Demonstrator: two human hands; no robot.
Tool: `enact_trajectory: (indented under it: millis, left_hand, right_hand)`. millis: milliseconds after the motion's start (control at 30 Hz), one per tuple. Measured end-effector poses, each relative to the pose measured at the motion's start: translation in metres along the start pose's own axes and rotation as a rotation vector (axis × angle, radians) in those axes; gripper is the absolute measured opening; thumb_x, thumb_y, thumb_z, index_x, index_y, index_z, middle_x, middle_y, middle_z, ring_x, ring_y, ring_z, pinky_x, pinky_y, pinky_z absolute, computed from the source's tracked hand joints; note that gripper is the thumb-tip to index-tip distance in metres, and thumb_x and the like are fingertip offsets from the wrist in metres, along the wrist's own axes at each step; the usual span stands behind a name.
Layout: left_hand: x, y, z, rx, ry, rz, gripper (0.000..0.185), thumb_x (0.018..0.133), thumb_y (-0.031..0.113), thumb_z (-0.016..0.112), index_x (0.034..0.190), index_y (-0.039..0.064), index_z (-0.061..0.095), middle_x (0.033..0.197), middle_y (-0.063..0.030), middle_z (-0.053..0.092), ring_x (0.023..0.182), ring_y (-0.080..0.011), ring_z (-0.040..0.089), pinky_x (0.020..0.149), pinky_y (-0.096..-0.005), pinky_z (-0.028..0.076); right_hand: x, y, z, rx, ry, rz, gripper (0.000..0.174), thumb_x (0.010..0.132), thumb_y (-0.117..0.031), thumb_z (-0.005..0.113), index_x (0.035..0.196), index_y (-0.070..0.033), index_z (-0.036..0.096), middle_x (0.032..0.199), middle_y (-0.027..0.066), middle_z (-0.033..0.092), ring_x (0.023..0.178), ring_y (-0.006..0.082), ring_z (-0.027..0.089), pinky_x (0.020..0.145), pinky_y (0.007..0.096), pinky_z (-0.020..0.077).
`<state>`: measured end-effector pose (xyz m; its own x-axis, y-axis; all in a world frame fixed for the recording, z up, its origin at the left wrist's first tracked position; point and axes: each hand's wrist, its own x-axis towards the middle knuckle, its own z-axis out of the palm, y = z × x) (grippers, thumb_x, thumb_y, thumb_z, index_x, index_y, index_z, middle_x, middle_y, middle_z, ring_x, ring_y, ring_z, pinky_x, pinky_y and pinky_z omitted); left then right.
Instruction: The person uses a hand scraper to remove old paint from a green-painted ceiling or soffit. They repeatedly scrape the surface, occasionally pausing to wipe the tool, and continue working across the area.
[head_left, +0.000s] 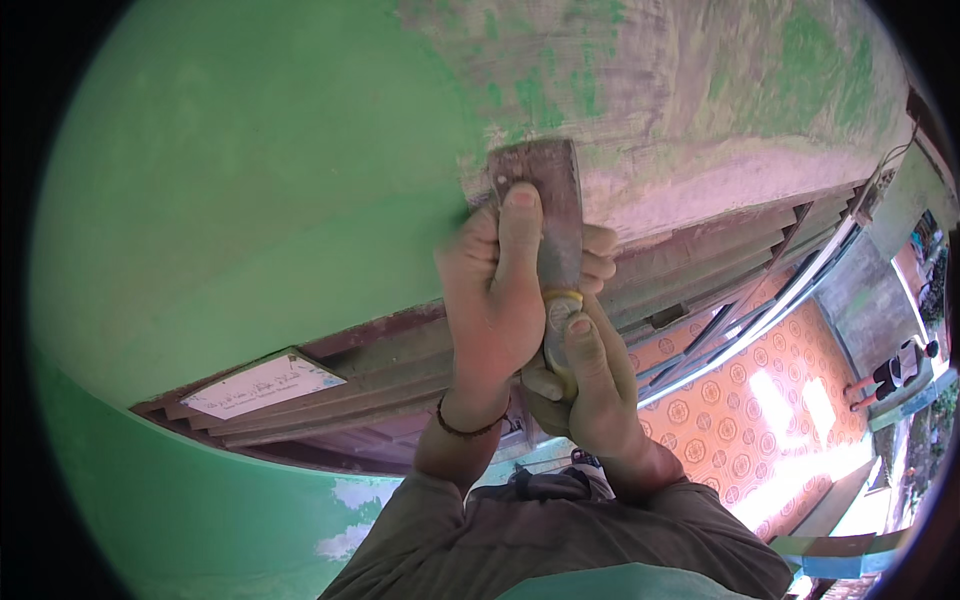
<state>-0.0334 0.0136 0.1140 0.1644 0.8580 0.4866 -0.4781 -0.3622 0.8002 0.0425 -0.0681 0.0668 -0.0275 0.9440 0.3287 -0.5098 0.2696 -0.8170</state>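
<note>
Both of my hands grip one wide-bladed paint scraper (559, 232) held against a wall. My left hand (495, 292) presses its thumb flat on the metal blade, with the fingers curled behind it. My right hand (600, 375) is wrapped round the grey and yellow handle, its thumb on top. The blade's edge touches the wall at the border of the green paint (300, 180) and a patchy, scraped area (637, 90), where bare pinkish surface shows among green remnants.
Below the scraped wall runs a wooden frame with slats (697, 262), where a white card bearing writing (262, 384) is fixed at the left. Patterned orange floor tiles (720, 412) lie at the lower right. Another person (892, 375) stands far off at the right edge.
</note>
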Motion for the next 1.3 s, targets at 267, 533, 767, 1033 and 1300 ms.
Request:
enact_trajectory:
  millis: [267,533,767,1033,1300]
  left_hand:
    - [0.003,0.009,0.002,-0.026,-0.014,0.003,0.049,0.112,0.034,0.046,0.089,-0.005,0.065,0.082,-0.0183,0.075,0.065,-0.0196,0.073,0.059,-0.0315,0.060]
    - [0.003,0.006,-0.001,-0.021,-0.011,0.027,0.048,0.112,0.031,0.045,0.090,-0.005,0.067,0.082,-0.0176,0.075,0.066,-0.0198,0.073,0.060,-0.0317,0.061]
    - [0.003,0.010,-0.001,-0.006,0.009,0.020,0.048,0.112,0.032,0.046,0.089,-0.005,0.067,0.081,-0.0170,0.075,0.066,-0.0192,0.073,0.059,-0.0312,0.061]
    - [0.003,0.007,-0.002,-0.010,0.006,0.039,0.049,0.112,0.032,0.045,0.090,-0.005,0.067,0.081,-0.0165,0.075,0.064,-0.0191,0.072,0.059,-0.0304,0.060]
    - [0.005,0.018,-0.001,-0.012,0.019,0.037,0.049,0.112,0.031,0.045,0.090,-0.005,0.068,0.081,-0.0167,0.075,0.065,-0.0193,0.073,0.059,-0.0309,0.061]
  right_hand:
    - [0.003,-0.010,0.001,0.008,-0.010,0.070,0.050,0.113,-0.044,0.031,0.132,0.000,0.045,0.070,0.0000,0.046,0.049,0.0027,0.033,0.044,0.0208,0.0260]
    - [0.006,-0.004,0.008,0.051,0.000,0.017,0.049,0.112,-0.047,0.033,0.131,-0.003,0.045,0.065,0.0002,0.044,0.040,0.0032,0.027,0.036,0.0215,0.0192]
    - [0.006,-0.005,0.006,0.043,-0.009,0.048,0.047,0.112,-0.046,0.033,0.132,-0.005,0.045,0.068,0.0009,0.045,0.040,0.0031,0.027,0.036,0.0218,0.0194]
    - [0.003,-0.014,0.000,0.120,-0.087,0.104,0.045,0.113,-0.040,0.034,0.129,0.000,0.048,0.083,-0.0001,0.047,0.063,0.0035,0.039,0.051,0.0192,0.0303]
    - [0.005,-0.015,0.006,0.024,-0.042,0.112,0.046,0.113,-0.047,0.033,0.130,-0.005,0.047,0.074,-0.0005,0.044,0.054,0.0029,0.034,0.044,0.0199,0.0265]
